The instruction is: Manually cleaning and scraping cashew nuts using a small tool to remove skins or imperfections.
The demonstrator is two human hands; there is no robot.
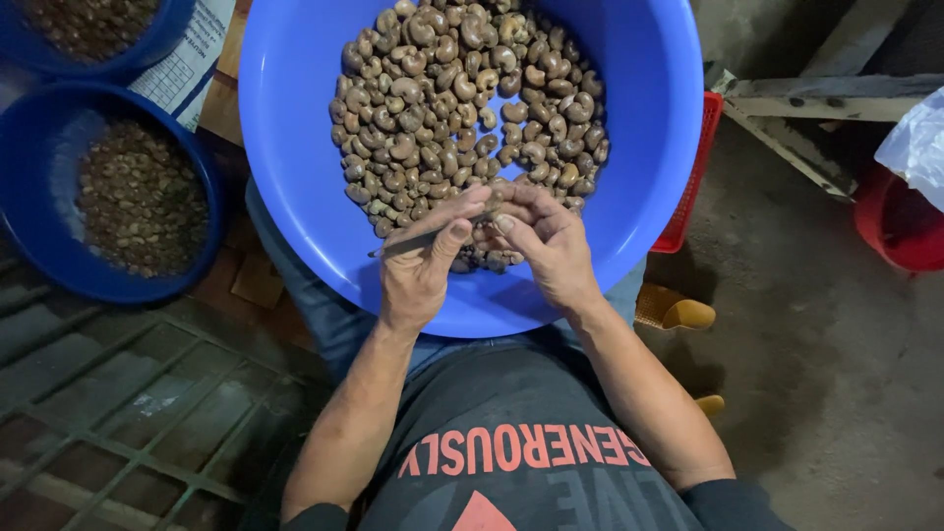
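A dark shirt [511, 462] is seen closest, low in the picture. The left hand [423, 261] is closed around a thin stick tool [418, 239], which lies long from left to right. The right hand [551, 246] is pinched on a small nut [489, 218] at the tool's tip. Both are held at the near rim of the big blue bowl [295, 147]; the nut pile [467, 108] lies just beyond them. Two dark blue bowls [39, 236] are seen far left.
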